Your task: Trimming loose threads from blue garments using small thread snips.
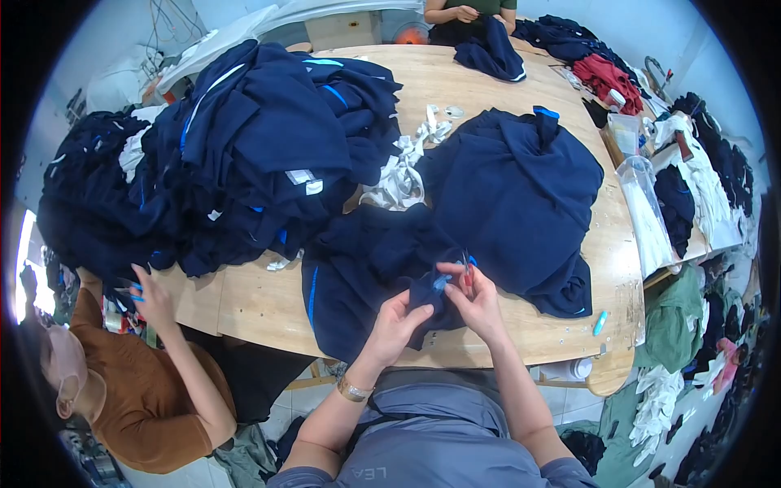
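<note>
A navy garment (366,244) with a bright blue stripe lies spread on the table in front of me. My left hand (400,321) pinches a bunched edge of it between thumb and fingers. Close beside it, my right hand (474,302) is closed around small thread snips (467,275), whose metal and a red part show between the fingers. Its thumb and fingertips meet the cloth at a light blue piece (442,282). The fingers hide most of the snips.
A large navy garment heap (268,122) fills the left; another navy pile (521,203) lies right of my work. White strips (399,179) lie between. A blue cutter-like tool (600,323) rests near the right edge. Co-workers sit at left (154,382) and across the table (472,16).
</note>
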Demonstrator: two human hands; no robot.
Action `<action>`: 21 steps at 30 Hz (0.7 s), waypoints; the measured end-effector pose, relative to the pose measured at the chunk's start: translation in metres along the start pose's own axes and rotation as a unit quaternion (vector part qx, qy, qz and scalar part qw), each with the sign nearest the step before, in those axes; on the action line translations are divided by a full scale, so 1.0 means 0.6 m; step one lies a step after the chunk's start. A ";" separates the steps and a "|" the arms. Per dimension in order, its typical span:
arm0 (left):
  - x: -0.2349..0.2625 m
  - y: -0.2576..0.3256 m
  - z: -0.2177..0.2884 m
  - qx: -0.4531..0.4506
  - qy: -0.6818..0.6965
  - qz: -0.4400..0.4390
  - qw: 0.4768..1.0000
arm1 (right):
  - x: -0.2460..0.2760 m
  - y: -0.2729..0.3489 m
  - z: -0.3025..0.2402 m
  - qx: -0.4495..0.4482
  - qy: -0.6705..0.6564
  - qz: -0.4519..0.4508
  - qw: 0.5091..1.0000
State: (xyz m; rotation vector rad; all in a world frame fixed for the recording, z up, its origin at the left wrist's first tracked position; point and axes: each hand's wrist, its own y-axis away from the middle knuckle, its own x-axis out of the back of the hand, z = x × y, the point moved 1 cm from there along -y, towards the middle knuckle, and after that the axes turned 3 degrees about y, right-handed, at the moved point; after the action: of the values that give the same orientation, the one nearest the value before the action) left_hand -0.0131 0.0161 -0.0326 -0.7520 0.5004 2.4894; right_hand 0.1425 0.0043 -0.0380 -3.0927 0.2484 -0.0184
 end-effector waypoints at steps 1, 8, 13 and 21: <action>0.002 0.002 -0.002 0.009 -0.016 0.003 1.000 | -0.002 -0.006 -0.001 0.005 -0.038 -0.004 0.999; 0.028 0.000 -0.026 0.070 0.016 0.051 0.996 | 0.005 0.001 -0.003 0.002 -0.022 -0.045 0.999; -0.013 0.002 0.002 0.054 0.138 0.072 0.986 | 0.003 0.019 -0.001 0.019 0.026 0.026 0.999; 0.007 0.000 0.006 0.042 0.252 0.004 0.967 | 0.007 0.046 0.005 0.060 -0.081 0.048 0.994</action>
State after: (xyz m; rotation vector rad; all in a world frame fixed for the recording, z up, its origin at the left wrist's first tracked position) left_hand -0.0178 0.0192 -0.0320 -1.3585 0.7783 2.2531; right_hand 0.1422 -0.0234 -0.0420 -2.9391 0.3753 0.2105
